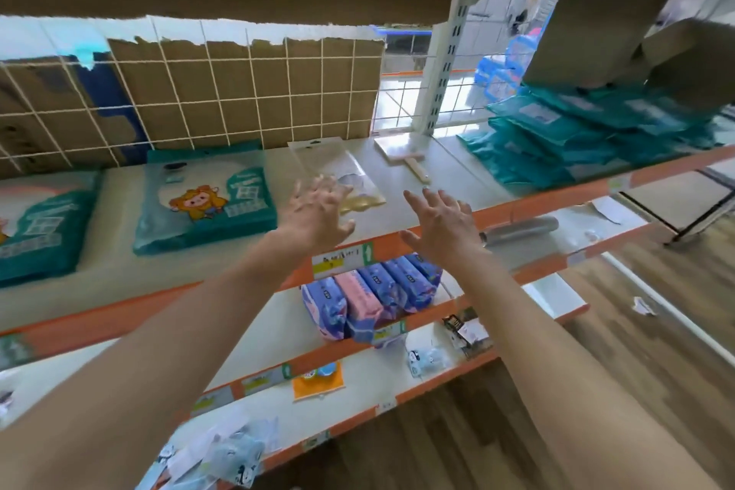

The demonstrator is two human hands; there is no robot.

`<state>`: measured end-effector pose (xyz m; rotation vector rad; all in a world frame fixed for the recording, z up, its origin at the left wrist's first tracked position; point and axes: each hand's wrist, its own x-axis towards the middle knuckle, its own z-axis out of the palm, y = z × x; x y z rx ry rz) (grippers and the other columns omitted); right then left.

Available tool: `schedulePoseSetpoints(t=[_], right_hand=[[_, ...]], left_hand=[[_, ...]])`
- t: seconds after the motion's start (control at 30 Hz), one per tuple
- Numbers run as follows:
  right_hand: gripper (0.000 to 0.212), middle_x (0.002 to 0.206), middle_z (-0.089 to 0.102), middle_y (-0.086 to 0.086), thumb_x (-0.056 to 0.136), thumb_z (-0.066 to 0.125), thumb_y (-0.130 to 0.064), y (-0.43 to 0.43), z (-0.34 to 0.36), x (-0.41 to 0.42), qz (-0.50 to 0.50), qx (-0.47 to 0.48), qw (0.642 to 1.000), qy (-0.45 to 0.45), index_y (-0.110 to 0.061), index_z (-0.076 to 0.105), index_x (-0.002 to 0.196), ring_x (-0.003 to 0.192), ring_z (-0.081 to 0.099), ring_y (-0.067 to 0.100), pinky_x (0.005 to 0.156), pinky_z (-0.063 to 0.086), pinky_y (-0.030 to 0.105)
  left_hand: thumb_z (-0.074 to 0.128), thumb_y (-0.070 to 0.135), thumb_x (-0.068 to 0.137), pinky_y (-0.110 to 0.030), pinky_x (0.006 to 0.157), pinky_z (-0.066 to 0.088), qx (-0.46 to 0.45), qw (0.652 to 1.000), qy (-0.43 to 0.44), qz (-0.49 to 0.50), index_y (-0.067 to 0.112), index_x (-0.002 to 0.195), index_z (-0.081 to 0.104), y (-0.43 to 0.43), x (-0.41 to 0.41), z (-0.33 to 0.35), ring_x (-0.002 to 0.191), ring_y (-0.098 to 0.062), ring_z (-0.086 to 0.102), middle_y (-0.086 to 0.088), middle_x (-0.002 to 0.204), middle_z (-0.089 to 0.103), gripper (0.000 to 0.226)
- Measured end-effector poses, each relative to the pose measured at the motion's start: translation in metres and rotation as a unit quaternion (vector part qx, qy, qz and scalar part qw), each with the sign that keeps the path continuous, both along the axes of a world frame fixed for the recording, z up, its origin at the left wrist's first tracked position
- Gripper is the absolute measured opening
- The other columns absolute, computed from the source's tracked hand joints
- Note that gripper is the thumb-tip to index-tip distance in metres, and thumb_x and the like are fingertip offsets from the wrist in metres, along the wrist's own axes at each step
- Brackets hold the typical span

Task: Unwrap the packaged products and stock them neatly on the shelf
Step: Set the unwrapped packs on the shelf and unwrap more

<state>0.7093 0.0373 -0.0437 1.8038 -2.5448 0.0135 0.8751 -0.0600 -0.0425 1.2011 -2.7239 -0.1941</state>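
Clear, glossy plastic makes the flat hang-pack (330, 159) lying mid-frame on the shelf (457, 171) look light, floppy and slippery, so with my left hand (318, 207) and right hand (441, 219) both open and empty, I'd pinch its edges.

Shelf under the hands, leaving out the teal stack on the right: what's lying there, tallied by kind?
Teal cartoon packs: 2
Clear hang-bag: 1
Wooden-handled board: 1
Total: 4

shelf (119, 274): smooth matt board | teal packs (205, 197): glossy plastic | backing (246, 91): rough brown cardboard | floor (656, 350): wood-look
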Motion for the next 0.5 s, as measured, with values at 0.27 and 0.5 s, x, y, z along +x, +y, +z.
schedulePoseSetpoints(t=[0.27,0.5], right_hand=[[0.069,0.154,0.022,0.007,0.092,0.050,-0.045,-0.019,0.001,-0.071,-0.003,-0.009,1.000,0.010,-0.025,0.016,0.149,0.142,0.015,0.028,0.113,0.017,0.043],[0.069,0.156,0.017,0.008,0.092,0.050,-0.045,-0.040,0.015,-0.151,-0.033,-0.048,0.998,0.007,-0.026,0.015,0.149,0.144,0.011,0.028,0.116,0.007,0.046]], left_hand=[[0.053,0.042,0.089,-0.049,0.115,0.006,-0.065,0.997,-0.038,0.003,0.020,0.144,0.029,-0.028,-0.080,0.002,0.142,-0.026,0.017,-0.008,0.152,0.023,0.064],[0.052,0.043,0.089,-0.049,0.114,0.008,-0.101,0.994,-0.027,-0.038,0.020,0.143,0.028,-0.058,-0.165,0.015,0.140,-0.024,0.019,-0.005,0.152,0.024,0.064]])
